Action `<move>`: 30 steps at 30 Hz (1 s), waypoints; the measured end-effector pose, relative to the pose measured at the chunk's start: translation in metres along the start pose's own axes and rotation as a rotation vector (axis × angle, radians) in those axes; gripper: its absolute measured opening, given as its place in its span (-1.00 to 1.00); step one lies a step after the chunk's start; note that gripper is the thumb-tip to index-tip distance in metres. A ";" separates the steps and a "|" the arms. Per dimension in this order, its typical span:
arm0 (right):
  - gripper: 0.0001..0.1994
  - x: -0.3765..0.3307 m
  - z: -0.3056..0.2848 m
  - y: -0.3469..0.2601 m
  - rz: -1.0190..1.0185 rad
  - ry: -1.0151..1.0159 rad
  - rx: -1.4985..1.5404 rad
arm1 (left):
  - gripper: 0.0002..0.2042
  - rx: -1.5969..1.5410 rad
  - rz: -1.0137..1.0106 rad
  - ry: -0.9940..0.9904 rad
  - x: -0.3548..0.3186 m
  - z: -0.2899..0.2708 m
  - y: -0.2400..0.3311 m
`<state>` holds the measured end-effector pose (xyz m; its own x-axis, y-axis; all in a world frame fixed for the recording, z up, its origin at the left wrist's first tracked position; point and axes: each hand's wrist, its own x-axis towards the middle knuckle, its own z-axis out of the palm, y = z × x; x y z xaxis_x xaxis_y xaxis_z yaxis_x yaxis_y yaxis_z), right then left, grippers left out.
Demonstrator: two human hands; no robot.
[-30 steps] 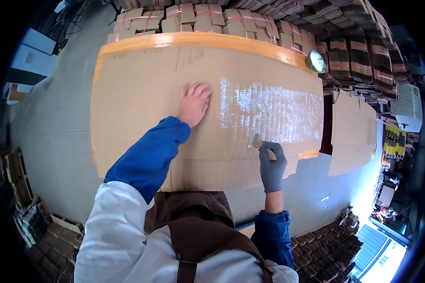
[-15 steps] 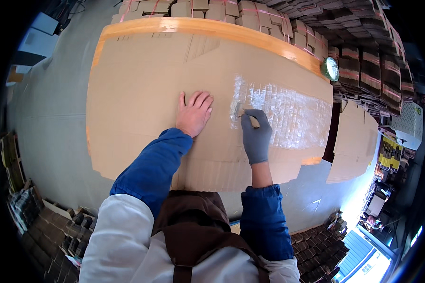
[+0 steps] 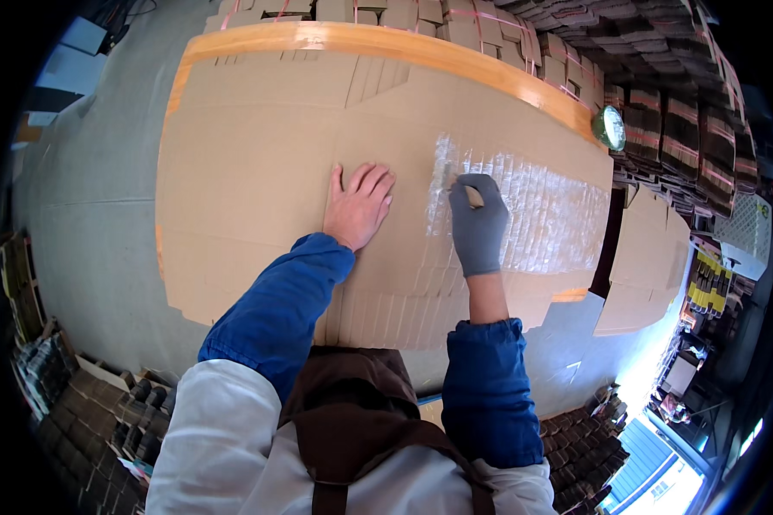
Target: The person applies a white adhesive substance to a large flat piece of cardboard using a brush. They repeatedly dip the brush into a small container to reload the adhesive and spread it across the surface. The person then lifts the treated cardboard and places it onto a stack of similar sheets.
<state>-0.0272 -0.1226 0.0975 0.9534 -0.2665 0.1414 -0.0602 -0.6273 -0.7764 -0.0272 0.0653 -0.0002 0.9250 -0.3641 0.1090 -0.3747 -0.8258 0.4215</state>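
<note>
A large flat cardboard sheet [image 3: 249, 163] lies over an orange-brown wooden table [image 3: 318, 36], hiding most of its top. Bare and flat, my left hand [image 3: 361, 206] rests on the middle of the sheet with its fingers stretched out. My right hand [image 3: 479, 225], in a grey glove, is closed around a brush [image 3: 474, 198]; a piece of its wooden handle shows, while its head is mostly covered by the fingers. Under and beside this hand, a wet, shiny, streaked coating [image 3: 550, 210] covers the right part of the cardboard.
At the table's far right corner is a round green container [image 3: 610, 129] with a pale, shiny inside. Tied stacks of cardboard [image 3: 489, 30] stand along the far edge. Another cardboard piece [image 3: 648, 257] lies to the right. Brown stacks [image 3: 575, 451] are at the lower right.
My right hand has moved a little away from me and to the right with the brush, over the coated area. My left hand stays flat in nearly the same place.
</note>
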 end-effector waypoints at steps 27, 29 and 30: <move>-0.85 -0.093 -0.033 0.004 0.060 -0.108 -0.153 | -0.64 0.018 0.000 -0.002 -0.001 0.003 -0.001; -0.86 -0.096 -0.032 -0.006 0.055 -0.072 -0.123 | -0.64 0.018 0.002 -0.003 -0.001 0.004 -0.002; -0.86 -0.099 -0.029 -0.006 0.048 -0.094 -0.133 | -0.64 0.019 -0.001 -0.008 -0.001 0.004 -0.002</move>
<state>-0.1298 -0.1131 0.1059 0.9714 -0.2333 0.0432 -0.1394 -0.7086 -0.6917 -0.0273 0.0658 -0.0045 0.9250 -0.3663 0.1015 -0.3747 -0.8342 0.4047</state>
